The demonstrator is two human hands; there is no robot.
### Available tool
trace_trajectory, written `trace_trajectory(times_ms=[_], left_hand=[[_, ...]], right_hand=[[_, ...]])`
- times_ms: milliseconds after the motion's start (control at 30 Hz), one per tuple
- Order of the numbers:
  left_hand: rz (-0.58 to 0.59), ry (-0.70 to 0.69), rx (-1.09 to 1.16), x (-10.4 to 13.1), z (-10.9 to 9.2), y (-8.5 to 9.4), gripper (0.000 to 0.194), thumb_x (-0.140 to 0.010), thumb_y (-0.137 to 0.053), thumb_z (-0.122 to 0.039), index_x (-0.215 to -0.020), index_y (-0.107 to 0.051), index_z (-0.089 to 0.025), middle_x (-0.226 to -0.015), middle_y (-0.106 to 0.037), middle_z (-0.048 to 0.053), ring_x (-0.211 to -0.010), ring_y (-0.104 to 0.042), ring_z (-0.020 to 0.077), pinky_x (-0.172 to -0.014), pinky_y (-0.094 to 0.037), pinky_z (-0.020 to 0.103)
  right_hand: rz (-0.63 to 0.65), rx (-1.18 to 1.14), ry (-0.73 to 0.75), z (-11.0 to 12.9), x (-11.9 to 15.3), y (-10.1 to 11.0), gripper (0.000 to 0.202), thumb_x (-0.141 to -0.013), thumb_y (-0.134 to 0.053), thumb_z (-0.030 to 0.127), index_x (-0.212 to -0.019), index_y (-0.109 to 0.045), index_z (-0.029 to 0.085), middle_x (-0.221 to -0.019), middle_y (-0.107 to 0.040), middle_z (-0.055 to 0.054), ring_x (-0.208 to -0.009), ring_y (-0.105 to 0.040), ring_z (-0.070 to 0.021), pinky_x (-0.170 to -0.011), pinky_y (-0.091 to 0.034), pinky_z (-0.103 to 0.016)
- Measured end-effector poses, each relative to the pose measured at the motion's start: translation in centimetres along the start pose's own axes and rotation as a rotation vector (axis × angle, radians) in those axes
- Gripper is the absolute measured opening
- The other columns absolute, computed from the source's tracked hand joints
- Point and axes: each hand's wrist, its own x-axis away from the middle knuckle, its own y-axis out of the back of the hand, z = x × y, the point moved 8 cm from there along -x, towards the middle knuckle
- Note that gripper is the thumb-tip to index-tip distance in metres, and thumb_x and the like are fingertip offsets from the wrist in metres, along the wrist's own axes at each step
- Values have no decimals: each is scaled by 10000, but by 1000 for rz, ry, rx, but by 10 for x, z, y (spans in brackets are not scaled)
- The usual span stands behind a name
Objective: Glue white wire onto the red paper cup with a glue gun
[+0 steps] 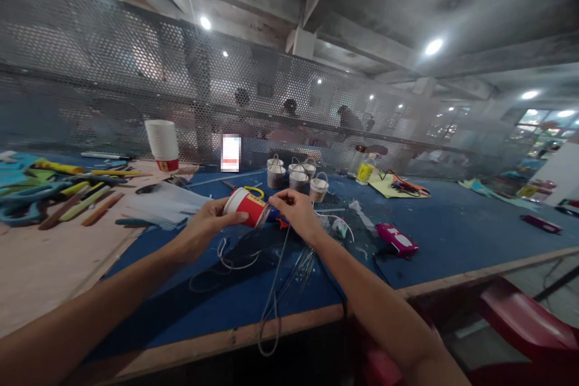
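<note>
My left hand [211, 217] grips a red and white paper cup [245, 207] that is tipped on its side, its mouth toward the left. Grey cord is wound about the cup's base end. At that end the fingers of my right hand [294, 208] are pinched together on the cord [275, 289], which trails down over the table's front edge in a loop. Just behind the cup's base lies a blue tool with an orange tip [283, 223], partly hidden by my right hand. A yellow-handled pair of scissors [254, 192] is behind the cup.
Several small cord-wrapped cups with handles [298, 180] stand beyond my hands. At left are stacked paper cups [163, 145], markers [102, 208] and blue scissors [20, 211]. A magenta box [397, 239] lies right, near a yellow-labelled bottle [365, 169]. A perforated screen [181, 84] borders the back.
</note>
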Motion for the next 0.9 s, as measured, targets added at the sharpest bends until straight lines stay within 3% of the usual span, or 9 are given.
trace_trajectory(times_ms=[200, 633, 900], left_hand=[[-55, -2, 28, 0, 1, 2, 228, -737, -782, -358, -864, -768, -168, -800, -771, 59, -665, -660, 181, -628, -494, 261], [-58, -34, -26, 3, -4, 1, 173, -732, -790, -330, -829, -763, -190, -824, -781, 38, -679, -664, 181, -631, -500, 259], [-64, -73, -63, 6, -9, -1, 313, -720, -794, -340, -983, -765, -174, -856, -785, 42, -711, -675, 203, -658, -509, 269]], right_hand=[[28, 48, 53, 8, 4, -5, 305, -851, -635, 468, -877, -697, 170, -728, -641, 2, -645, -545, -116, -601, -423, -224], [8, 81, 99, 17, 9, -4, 278, -872, -619, 447, -858, -681, 176, -768, -660, -9, -663, -563, -124, -631, -443, -235], [26, 37, 115, 20, 10, -4, 256, -875, -621, 424, -848, -664, 173, -717, -629, 4, -637, -559, -117, -611, -442, -231]])
